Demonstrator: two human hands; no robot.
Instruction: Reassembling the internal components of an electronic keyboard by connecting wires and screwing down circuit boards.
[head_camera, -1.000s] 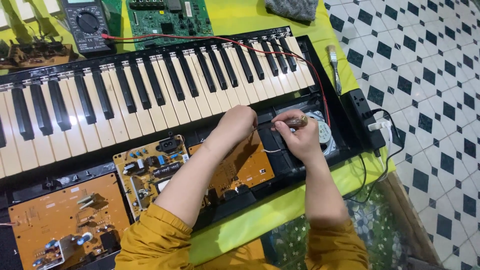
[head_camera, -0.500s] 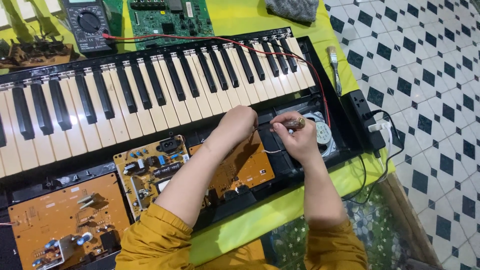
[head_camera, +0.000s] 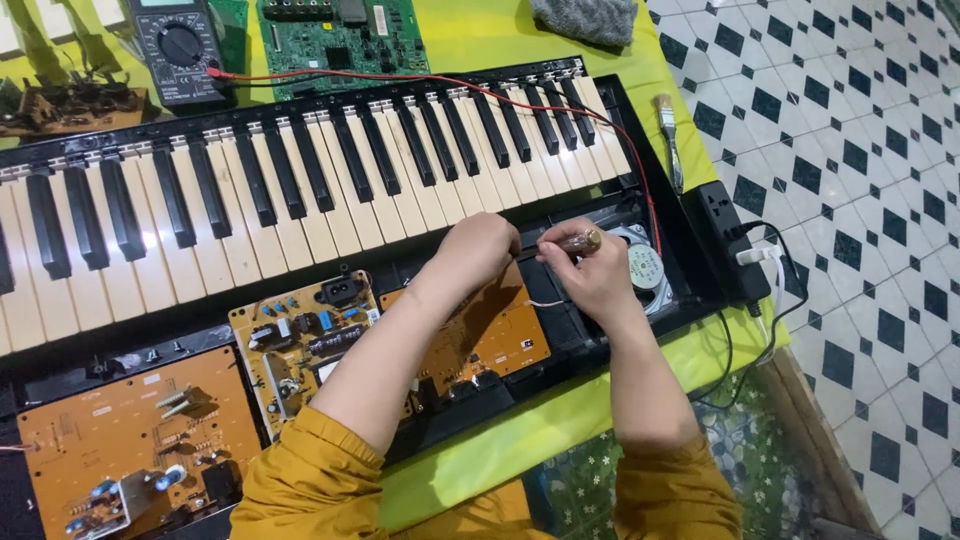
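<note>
An opened electronic keyboard (head_camera: 300, 170) lies lengthwise across a yellow-green table cover (head_camera: 520, 420), its keys on the far side and its bared interior toward the person, which appears to put the circuit boards within easy reach of both forearms. Three boards sit in the near half of the case: a large orange board (head_camera: 110, 440) at the left, a smaller populated power board (head_camera: 300, 335) beside it, and a further orange board (head_camera: 500, 335) under the person's left forearm. A round speaker (head_camera: 645, 268) is seated in the right end of the case. Beyond the keys lie a multimeter (head_camera: 180, 45), whose red lead (head_camera: 480, 88) trails across the keys toward the speaker end, and a green circuit board (head_camera: 340, 35). A black power strip (head_camera: 725, 235) and a small brush (head_camera: 668, 140) rest at the right edge. The left hand (head_camera: 478, 250) is curled closed just below the keys; its contents cannot be determined. The right hand (head_camera: 595, 275) is closed round a screwdriver (head_camera: 570, 243), whose brown handle lies roughly level, long axis left to right, butt toward the speaker and working end toward the left hand, apparently so the left hand can steady the tip, which is hidden.
</note>
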